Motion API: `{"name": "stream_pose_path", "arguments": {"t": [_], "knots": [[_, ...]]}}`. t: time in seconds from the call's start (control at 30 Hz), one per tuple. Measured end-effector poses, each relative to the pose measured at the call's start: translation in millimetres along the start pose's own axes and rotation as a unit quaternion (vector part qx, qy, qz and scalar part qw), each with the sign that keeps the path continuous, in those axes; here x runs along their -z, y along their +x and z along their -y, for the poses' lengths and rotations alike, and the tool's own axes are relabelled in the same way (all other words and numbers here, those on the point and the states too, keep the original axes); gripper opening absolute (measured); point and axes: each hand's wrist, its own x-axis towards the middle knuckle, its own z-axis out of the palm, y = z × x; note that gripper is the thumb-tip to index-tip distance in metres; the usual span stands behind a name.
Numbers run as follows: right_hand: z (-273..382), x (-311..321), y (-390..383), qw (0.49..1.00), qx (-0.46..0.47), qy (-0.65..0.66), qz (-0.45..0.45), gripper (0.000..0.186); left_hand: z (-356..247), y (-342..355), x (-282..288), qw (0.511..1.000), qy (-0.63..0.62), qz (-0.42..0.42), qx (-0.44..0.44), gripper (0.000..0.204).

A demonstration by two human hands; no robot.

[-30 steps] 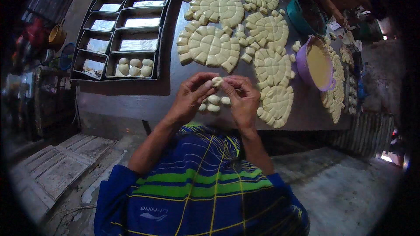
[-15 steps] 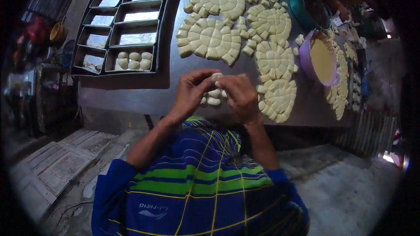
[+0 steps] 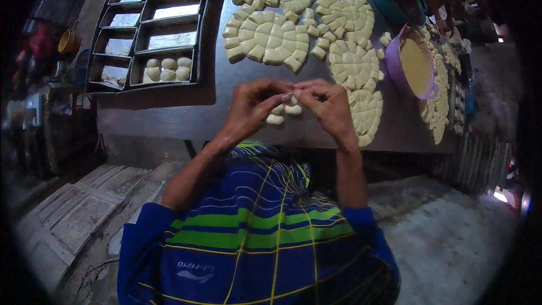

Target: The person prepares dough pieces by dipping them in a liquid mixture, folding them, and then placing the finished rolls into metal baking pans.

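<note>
Above the near edge of the table, my left hand (image 3: pixel 254 104) and my right hand (image 3: pixel 332 104) meet fingertip to fingertip. Both pinch one small piece of pale dough (image 3: pixel 292 100), mostly covered by the fingers. Several small dough pieces (image 3: pixel 275 118) lie on the table just under my hands. Beyond them spreads a round slab of dough (image 3: pixel 270 38) scored into segments, with cut chunks around its rim. At the left, a dark metal set of loaf tins (image 3: pixel 137 38) holds rounded dough balls (image 3: pixel 168 70) in its near right compartment.
More scored dough slabs (image 3: pixel 354 63) cover the table's middle and right. A purple basin (image 3: pixel 397 66) with a pale yellow mixture and a teal basin (image 3: pixel 388 3) stand at the right. Another person's arm (image 3: pixel 443 0) reaches in at the far right. The metal table (image 3: pixel 158 117) ends close to my body.
My hands have shifted slightly right, and the fingers now press together over the dough piece. The whole view has moved a little. The dough balls in the tin stay put.
</note>
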Motion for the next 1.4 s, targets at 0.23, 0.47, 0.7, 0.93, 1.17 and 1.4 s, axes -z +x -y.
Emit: {"name": "stream_pose_path", "arguments": {"t": [0.23,0.47,0.7,0.93,1.17,1.4], "knots": [[-20.6,7.1,-14.8,0.978,-0.1,0.183,0.03,0.034,5.6,2.7,-10.5,0.983,-0.158,0.082,0.051,0.057],[-70.9,11.3,-50.4,0.995,-0.091,0.014,0.035,0.032,9.6,-0.1,13.5,0.989,-0.087,0.083,0.081,0.062],[-115.8,-31.1,-78.2,0.965,0.068,-0.248,-0.044,0.023,41.8,-28.2,72.2,0.981,0.182,0.063,0.022,0.042],[-150.6,-45.1,-86.5,0.943,0.116,-0.292,-0.106,0.035,66.7,-47.2,59.0,0.889,0.448,0.08,-0.053,0.068],[-104.0,-47.7,-36.5,0.912,0.173,-0.372,-0.001,0.057,84.4,-29.1,54.2,0.853,0.498,0.136,-0.073,0.073],[-149.9,-49.1,-19.0,0.879,0.248,-0.382,0.14,0.066,113.6,-26.1,66.7,0.835,0.52,0.148,-0.102,0.053]]}}
